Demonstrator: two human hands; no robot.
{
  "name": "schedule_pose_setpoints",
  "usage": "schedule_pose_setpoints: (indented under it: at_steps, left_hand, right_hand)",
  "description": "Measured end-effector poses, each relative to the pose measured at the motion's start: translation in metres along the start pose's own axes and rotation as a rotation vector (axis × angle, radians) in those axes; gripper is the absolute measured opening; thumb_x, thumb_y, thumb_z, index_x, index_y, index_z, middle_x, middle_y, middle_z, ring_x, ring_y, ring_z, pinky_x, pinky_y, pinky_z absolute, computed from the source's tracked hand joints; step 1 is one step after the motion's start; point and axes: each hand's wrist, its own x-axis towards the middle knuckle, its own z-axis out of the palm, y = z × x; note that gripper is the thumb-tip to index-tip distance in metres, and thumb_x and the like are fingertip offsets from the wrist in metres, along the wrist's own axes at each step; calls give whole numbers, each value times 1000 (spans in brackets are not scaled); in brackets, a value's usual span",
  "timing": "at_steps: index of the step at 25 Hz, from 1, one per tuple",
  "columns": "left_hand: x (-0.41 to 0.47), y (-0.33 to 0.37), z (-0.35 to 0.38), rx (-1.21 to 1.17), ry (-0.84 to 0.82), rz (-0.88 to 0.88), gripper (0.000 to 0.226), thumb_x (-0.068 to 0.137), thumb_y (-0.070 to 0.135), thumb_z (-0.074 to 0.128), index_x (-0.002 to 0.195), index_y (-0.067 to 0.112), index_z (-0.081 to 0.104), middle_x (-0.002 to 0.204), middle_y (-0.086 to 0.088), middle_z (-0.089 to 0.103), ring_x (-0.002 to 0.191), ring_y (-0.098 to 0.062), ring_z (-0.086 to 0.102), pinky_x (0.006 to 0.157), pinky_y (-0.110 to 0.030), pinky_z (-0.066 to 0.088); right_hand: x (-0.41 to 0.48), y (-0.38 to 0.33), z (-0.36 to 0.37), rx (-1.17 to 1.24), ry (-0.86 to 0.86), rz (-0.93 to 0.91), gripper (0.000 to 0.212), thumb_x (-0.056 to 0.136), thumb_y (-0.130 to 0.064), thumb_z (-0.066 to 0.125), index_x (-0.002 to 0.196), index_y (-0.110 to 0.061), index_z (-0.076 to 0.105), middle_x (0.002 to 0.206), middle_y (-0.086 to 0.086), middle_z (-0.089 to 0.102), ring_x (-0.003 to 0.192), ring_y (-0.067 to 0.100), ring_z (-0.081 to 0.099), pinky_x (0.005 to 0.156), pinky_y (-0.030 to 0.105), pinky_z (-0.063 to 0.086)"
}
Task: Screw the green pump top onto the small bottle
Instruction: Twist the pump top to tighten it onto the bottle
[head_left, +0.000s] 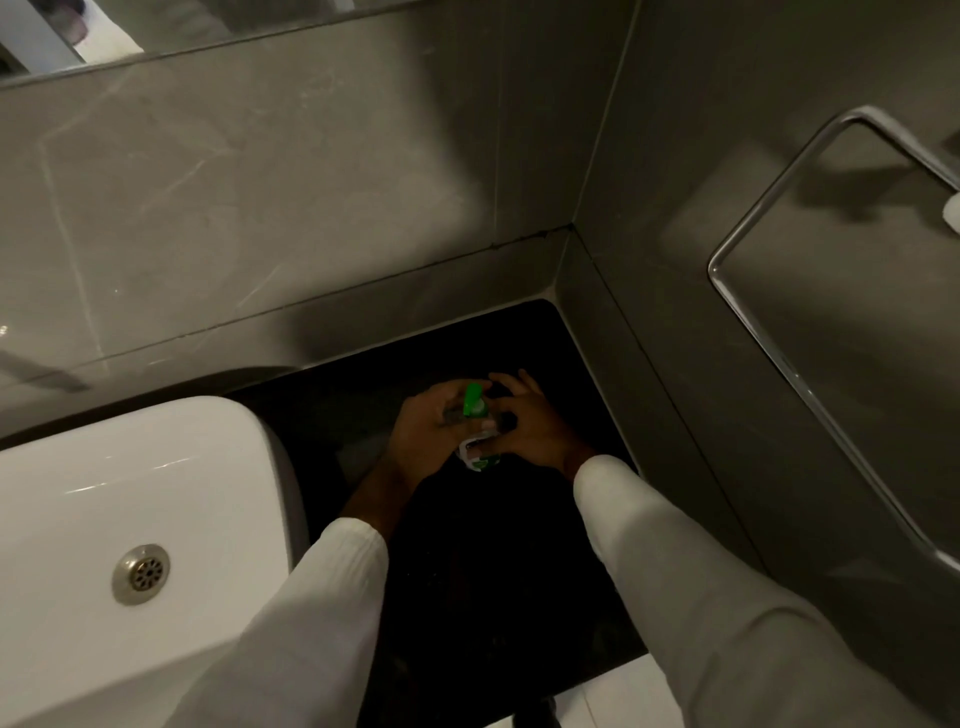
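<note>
A small white bottle (477, 457) with a green and white label stands on the black counter (467, 571), mostly hidden between my hands. The green pump top (474, 401) sits above it at the neck. My left hand (426, 436) wraps around from the left, with fingers closed at the pump top. From the right, my right hand (524, 426) holds the bottle's body, fingers spread over its side. Both arms wear white sleeves.
A white sink (130, 493) with a metal drain (141, 573) lies to the left. Grey tiled walls (311, 208) meet in a corner just behind the hands. A chrome towel ring (779, 338) hangs on the right wall. The counter's front edge is near the bottom.
</note>
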Motion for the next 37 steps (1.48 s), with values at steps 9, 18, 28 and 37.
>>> schedule_pose_setpoints:
  at_steps: [9,18,28,37]
  left_hand:
    - [-1,34,-31,336,61,22,47,78,32,85,122,25,70,113,7,68,102,3,66,91,-18,51]
    - [16,64,-30,602,16,-42,13,83,31,79,93,23,79,67,19,68,60,15,62,58,1,42]
    - [13,71,-21,649,132,-240,22,76,44,82,75,25,69,73,9,69,67,-5,65,56,-22,49]
    - [0,63,-13,528,40,-286,20,76,38,85,76,21,77,69,12,70,63,3,63,47,-1,41]
  right_hand:
    - [-2,-1,-2,-50,11,34,63,60,-51,84,118,-32,68,161,-6,23,151,30,1,120,54,14]
    - [-4,-10,4,-78,55,63,62,56,-58,82,111,-32,69,159,-5,28,150,31,4,119,52,18]
    - [-11,-13,10,-82,82,68,65,56,-64,78,113,-35,69,158,-4,31,150,33,7,118,56,18]
    - [-25,-2,23,-20,167,33,60,56,-57,82,110,-36,70,151,-7,41,149,27,12,119,50,21]
